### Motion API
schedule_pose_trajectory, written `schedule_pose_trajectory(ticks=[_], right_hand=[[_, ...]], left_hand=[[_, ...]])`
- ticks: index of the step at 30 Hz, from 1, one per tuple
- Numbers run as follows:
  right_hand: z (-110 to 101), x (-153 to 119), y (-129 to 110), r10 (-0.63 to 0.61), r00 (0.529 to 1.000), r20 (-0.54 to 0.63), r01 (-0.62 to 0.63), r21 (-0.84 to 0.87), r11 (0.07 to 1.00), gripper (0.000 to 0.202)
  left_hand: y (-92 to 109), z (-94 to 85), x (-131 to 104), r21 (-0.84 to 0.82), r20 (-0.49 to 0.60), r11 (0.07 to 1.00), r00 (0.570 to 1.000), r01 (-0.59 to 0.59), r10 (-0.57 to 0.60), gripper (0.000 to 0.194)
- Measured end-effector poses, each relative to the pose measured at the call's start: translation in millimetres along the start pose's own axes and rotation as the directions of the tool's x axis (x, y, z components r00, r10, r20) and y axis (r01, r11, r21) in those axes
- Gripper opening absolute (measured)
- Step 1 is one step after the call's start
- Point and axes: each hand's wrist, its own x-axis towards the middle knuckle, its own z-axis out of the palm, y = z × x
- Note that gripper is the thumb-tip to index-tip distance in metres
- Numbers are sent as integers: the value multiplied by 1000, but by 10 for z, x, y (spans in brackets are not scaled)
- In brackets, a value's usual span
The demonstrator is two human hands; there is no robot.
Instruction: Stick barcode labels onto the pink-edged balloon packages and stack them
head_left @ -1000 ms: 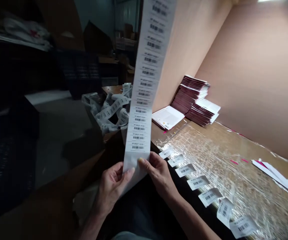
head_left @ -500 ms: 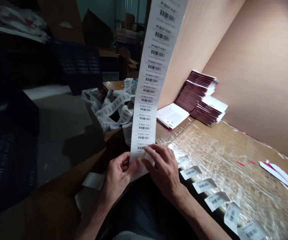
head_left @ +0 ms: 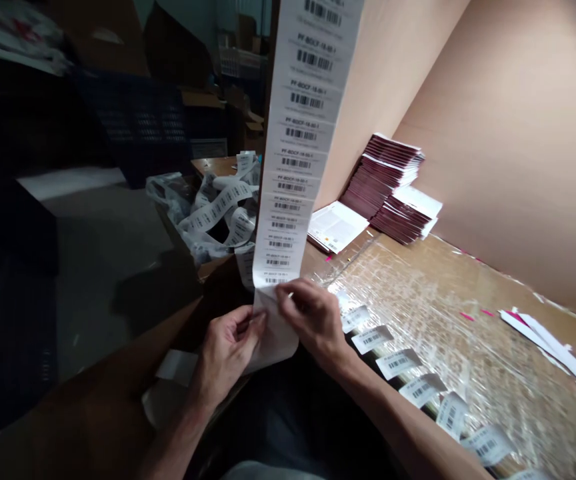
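A long white strip of barcode labels (head_left: 293, 160) hangs down in front of me from the top of the view, its lower part blank backing. My left hand (head_left: 228, 350) is closed on the left edge of that blank part, thumb against fingers. My right hand (head_left: 313, 320) is closed in a pinch at the strip's right edge, by the lowest printed label; its fingertips are slightly blurred. Loose barcode labels (head_left: 398, 363) stick out in a row along the table's near edge, to the right of my right forearm.
Plastic-wrapped cardboard covers the table (head_left: 468, 340). Dark red booklets (head_left: 388, 187) are stacked by the cardboard wall, with a white-faced booklet (head_left: 338, 227) beside them. White paper strips (head_left: 553, 350) lie at right. An open box (head_left: 188, 247) holds plastic and curled label strips.
My right hand has gone from fingers spread over the strip to a pinch at its right edge. Blank backing now shows below the lowest printed label. The whole view has shifted slightly.
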Motion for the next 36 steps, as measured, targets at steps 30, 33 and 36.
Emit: schedule_pose_trajectory(ticks=[30,33,36], right_hand=[[-305,-3,520,86,979,184,-6,-397,918,22],[-116,-58,280,249,953,175,-281,195,940,33],[49,-77,195,284,931,230,-361,464,809,35]], left_hand=[[-153,-151,120,-188,-9,975,992,121,-125,32],[-146,-111,125,-122,58,988,994,94,-87,30],[-99,-72,182,-146,78,988,996,48,-37,31]])
